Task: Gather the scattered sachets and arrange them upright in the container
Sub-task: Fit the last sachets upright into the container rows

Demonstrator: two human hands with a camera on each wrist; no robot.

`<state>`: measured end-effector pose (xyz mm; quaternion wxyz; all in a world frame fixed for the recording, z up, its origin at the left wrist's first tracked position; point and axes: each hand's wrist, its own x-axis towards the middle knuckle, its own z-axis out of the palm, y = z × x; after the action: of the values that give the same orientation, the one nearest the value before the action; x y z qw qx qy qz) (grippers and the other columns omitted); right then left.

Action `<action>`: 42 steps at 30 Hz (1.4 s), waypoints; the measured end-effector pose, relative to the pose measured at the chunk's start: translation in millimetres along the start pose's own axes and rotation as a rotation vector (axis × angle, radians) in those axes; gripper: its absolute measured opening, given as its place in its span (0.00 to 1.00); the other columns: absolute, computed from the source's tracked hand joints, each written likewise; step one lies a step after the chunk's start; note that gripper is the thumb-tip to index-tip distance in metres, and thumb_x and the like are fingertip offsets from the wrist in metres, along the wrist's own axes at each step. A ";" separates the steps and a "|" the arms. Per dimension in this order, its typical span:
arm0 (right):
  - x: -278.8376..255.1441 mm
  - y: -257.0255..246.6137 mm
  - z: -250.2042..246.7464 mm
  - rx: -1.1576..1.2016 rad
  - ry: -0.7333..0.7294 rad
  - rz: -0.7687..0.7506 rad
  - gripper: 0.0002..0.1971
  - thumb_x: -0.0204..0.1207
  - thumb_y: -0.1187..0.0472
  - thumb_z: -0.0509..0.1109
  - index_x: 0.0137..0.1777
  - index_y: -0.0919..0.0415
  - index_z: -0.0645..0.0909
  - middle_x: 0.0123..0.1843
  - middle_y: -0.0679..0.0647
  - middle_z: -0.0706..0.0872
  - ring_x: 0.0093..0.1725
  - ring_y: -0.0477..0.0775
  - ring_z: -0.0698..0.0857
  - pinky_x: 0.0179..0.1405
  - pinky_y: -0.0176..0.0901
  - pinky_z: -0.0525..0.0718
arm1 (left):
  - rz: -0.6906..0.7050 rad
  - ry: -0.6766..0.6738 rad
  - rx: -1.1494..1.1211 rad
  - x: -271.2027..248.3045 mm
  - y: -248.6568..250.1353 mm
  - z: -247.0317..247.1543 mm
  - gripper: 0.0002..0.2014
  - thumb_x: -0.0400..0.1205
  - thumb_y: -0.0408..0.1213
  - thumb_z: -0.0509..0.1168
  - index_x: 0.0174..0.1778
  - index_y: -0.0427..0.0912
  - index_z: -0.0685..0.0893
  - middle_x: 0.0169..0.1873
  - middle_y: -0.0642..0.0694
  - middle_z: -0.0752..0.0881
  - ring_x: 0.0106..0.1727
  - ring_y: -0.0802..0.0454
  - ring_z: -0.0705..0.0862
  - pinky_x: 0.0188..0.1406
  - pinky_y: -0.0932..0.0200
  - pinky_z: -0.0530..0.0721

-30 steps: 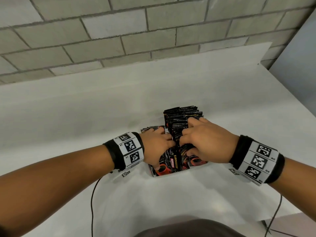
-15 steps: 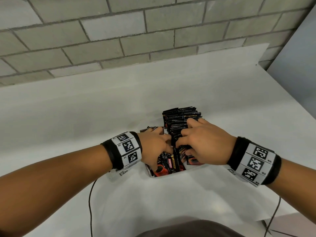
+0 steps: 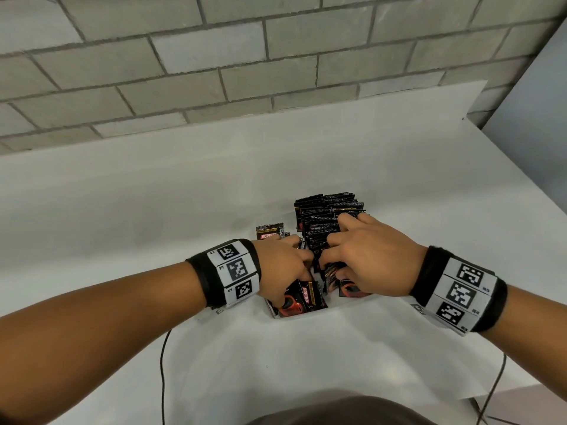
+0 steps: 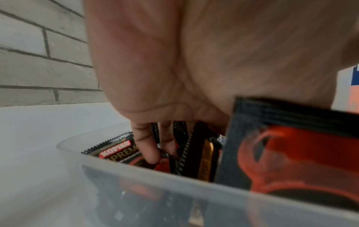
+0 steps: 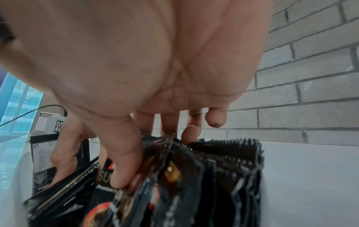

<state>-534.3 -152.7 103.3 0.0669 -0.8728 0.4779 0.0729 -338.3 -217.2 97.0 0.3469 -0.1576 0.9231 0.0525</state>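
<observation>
The left hand (image 3: pixel 283 268) reaches down into the clear container (image 4: pixel 194 184), fingers (image 4: pixel 149 150) curled among loose sachets (image 3: pixel 302 297) at its near left end. Just beside it, the right hand (image 3: pixel 372 259) pinches the packed upright sachets (image 3: pixel 328 210), thumb against fingers, on the white surface (image 3: pixel 153 210).

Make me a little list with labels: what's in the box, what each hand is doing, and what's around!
box: clear plastic container on a white table
inside: many black and red sachets, most standing upright in a packed row
left hand: fingers reaching down among the sachets at the near left of the box
right hand: fingers spread over the row's tops, thumb pressing a sachet
loose sachets outside: none in view
behind: grey brick wall
</observation>
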 end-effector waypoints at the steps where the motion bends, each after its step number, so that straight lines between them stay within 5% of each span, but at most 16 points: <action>1: -0.1 -0.1 -0.1 0.001 0.001 0.002 0.14 0.78 0.49 0.67 0.62 0.38 0.83 0.48 0.39 0.81 0.55 0.50 0.68 0.52 0.48 0.70 | -0.001 0.005 0.000 0.3 -0.7 -0.7 0.29 0.79 0.54 0.72 0.76 0.52 0.80 0.73 0.50 0.73 0.68 0.44 0.67 0.59 0.46 0.80; 5: 0.1 -0.1 -0.6 0.007 0.005 0.002 0.14 0.77 0.50 0.67 0.62 0.37 0.83 0.48 0.39 0.81 0.54 0.50 0.68 0.52 0.48 0.70 | 0.037 0.029 -0.013 -1.1 -4.3 0.1 0.25 0.78 0.55 0.72 0.67 0.45 0.87 0.78 0.54 0.72 0.71 0.46 0.67 0.65 0.44 0.80; 8: -0.5 0.1 0.4 0.007 0.015 0.001 0.14 0.77 0.49 0.67 0.62 0.37 0.83 0.47 0.39 0.81 0.54 0.50 0.69 0.50 0.47 0.68 | 0.066 0.037 -0.021 -2.2 -2.0 -1.1 0.29 0.80 0.52 0.72 0.77 0.48 0.79 0.81 0.58 0.71 0.74 0.47 0.66 0.69 0.47 0.75; 13: -0.3 -0.2 0.4 0.008 0.008 0.002 0.15 0.77 0.49 0.68 0.63 0.37 0.83 0.49 0.38 0.82 0.55 0.50 0.69 0.51 0.47 0.67 | -0.023 0.054 -0.017 1.1 6.7 5.4 0.36 0.79 0.44 0.72 0.83 0.47 0.67 0.73 0.47 0.75 0.71 0.44 0.67 0.66 0.44 0.77; 21: 0.5 4.0 -3.4 0.054 -0.006 0.027 0.19 0.75 0.40 0.72 0.64 0.42 0.78 0.54 0.38 0.84 0.60 0.48 0.70 0.61 0.48 0.71 | -0.016 0.069 -0.060 -0.7 6.8 -1.5 0.34 0.77 0.47 0.74 0.80 0.50 0.73 0.68 0.45 0.76 0.68 0.45 0.68 0.60 0.47 0.78; 24: -0.3 5.4 -3.7 0.078 -0.002 0.034 0.21 0.73 0.38 0.73 0.64 0.42 0.79 0.54 0.39 0.83 0.59 0.49 0.70 0.63 0.51 0.74 | -0.017 0.089 -0.137 -5.8 2.7 -2.6 0.34 0.75 0.49 0.77 0.77 0.53 0.74 0.59 0.44 0.75 0.65 0.45 0.72 0.62 0.48 0.79; 26: -0.6 6.2 -4.6 0.085 -0.009 0.035 0.23 0.71 0.37 0.74 0.64 0.42 0.80 0.55 0.39 0.82 0.59 0.49 0.70 0.63 0.52 0.75 | -0.023 0.102 -0.198 -9.5 0.4 -2.7 0.34 0.75 0.49 0.78 0.77 0.55 0.74 0.54 0.46 0.70 0.64 0.45 0.73 0.62 0.51 0.77; 30: -4.7 7.4 -5.9 0.144 0.005 0.040 0.30 0.62 0.40 0.82 0.65 0.40 0.79 0.56 0.41 0.76 0.58 0.48 0.69 0.59 0.46 0.75 | 0.058 0.168 -0.253 -16.1 -5.2 1.9 0.29 0.77 0.44 0.76 0.75 0.59 0.80 0.60 0.57 0.83 0.59 0.56 0.63 0.57 0.56 0.67; 33: -10.6 9.5 -8.9 0.215 0.030 0.052 0.35 0.59 0.44 0.86 0.66 0.39 0.76 0.54 0.40 0.72 0.56 0.46 0.68 0.54 0.41 0.72 | 0.066 0.253 -0.305 -21.0 -10.2 7.0 0.23 0.76 0.43 0.78 0.68 0.58 0.85 0.55 0.65 0.83 0.60 0.54 0.65 0.57 0.54 0.66; 38: -19.5 12.4 -9.6 0.310 0.066 0.052 0.26 0.63 0.53 0.86 0.55 0.44 0.74 0.40 0.38 0.73 0.46 0.42 0.67 0.39 0.31 0.66 | 0.067 0.404 -0.430 -27.5 -19.5 16.5 0.20 0.72 0.47 0.81 0.60 0.64 0.88 0.59 0.69 0.85 0.58 0.53 0.64 0.64 0.46 0.70; 42: -25.4 15.6 -7.4 0.331 0.080 0.027 0.15 0.66 0.56 0.84 0.45 0.44 0.81 0.38 0.36 0.76 0.46 0.44 0.72 0.42 0.37 0.73 | 0.046 0.506 -0.489 -34.2 -22.6 20.1 0.18 0.72 0.53 0.81 0.58 0.67 0.89 0.52 0.68 0.87 0.61 0.55 0.65 0.65 0.47 0.65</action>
<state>-560.6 -141.5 114.7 0.1896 -0.8457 0.4972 -0.0409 -294.1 -225.7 104.6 0.0581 -0.2229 0.9433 0.2390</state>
